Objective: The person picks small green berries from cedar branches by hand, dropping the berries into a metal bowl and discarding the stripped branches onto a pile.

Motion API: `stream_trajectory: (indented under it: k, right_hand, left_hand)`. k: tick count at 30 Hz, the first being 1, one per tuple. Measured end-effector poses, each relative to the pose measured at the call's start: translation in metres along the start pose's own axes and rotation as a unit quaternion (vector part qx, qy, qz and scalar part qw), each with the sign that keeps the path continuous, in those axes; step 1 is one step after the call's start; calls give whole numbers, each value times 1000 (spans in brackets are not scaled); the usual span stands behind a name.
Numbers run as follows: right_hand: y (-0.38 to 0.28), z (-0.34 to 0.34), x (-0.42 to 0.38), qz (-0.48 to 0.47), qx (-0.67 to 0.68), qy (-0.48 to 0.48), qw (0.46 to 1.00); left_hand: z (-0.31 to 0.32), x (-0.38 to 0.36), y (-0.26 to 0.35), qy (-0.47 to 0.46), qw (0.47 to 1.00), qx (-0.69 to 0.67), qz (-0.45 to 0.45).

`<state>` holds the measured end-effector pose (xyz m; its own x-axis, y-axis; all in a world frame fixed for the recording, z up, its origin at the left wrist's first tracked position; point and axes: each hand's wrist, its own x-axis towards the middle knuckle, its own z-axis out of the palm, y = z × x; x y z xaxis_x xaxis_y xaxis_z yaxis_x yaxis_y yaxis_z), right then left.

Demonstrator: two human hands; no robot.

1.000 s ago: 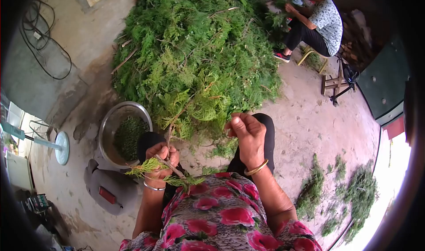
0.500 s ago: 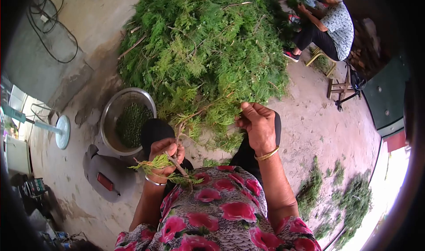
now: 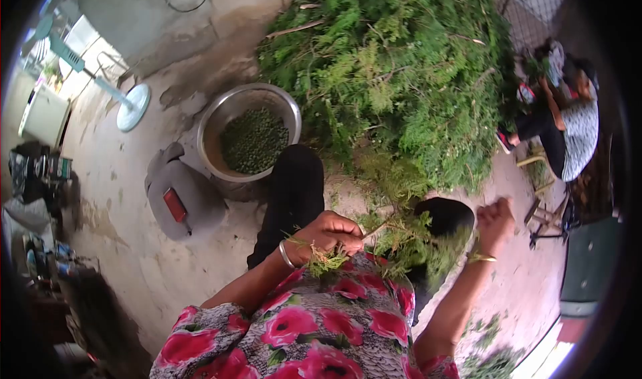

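Beside the steel bowl (image 3: pixel 249 133), the left hand (image 3: pixel 329 235) pinched a light, springy cypress sprig (image 3: pixel 408 242) by its woody stem while the right hand (image 3: pixel 493 222) stayed fisted, its contents unclear.

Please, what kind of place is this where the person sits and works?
Probably an outdoor yard of a rural home. The ground is bare, stained concrete, a big heap of cut green branches lies on it, and a metal bowl of small green bits stands beside it.
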<state>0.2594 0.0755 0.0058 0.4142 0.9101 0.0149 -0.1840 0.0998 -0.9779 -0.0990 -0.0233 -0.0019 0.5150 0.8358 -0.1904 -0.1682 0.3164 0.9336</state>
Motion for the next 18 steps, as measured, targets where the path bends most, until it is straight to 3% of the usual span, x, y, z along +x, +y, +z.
stream_trajectory:
  k: [1,3,6,7,8,10,11,13,14,15,16,18]
  right_hand:
    - [-6,-13,7,59,213,-28,975]
    - [-20,-5,13,45,174,80,981]
    - [-35,60,3,-15,130,57,990]
    - [-48,100,-13,-137,-44,-98,985]
    - [-65,142,-35,-59,4,-125,990]
    - [-77,188,-54,-77,-51,-335,938]
    - [-79,204,-65,-106,-93,-343,929]
    - [-72,216,-82,-172,-172,-349,905]
    - [-64,211,-94,-150,-181,-368,899]
    - [-57,201,-106,-111,-228,-388,886]
    - [-45,187,-114,-53,-256,-414,872]
    - [-36,171,-126,-82,-278,-477,830]
  left_hand:
    - [-4,0,-7,11,1000,-4,6]
    - [-2,0,-23,49,996,-67,26]
    - [4,5,-36,85,989,-54,107]
    - [3,7,-42,83,984,-34,155]
    - [1,9,-46,69,995,-55,54]
    - [7,8,-41,77,990,-112,38]
    - [9,7,-40,83,982,-169,18]
    - [0,0,-40,82,989,-118,32]
    - [-5,-3,-37,142,969,109,167]
    - [-9,-1,-31,181,879,321,303]
    - [-11,5,-26,195,861,328,337]
    - [-13,13,-14,216,841,347,355]
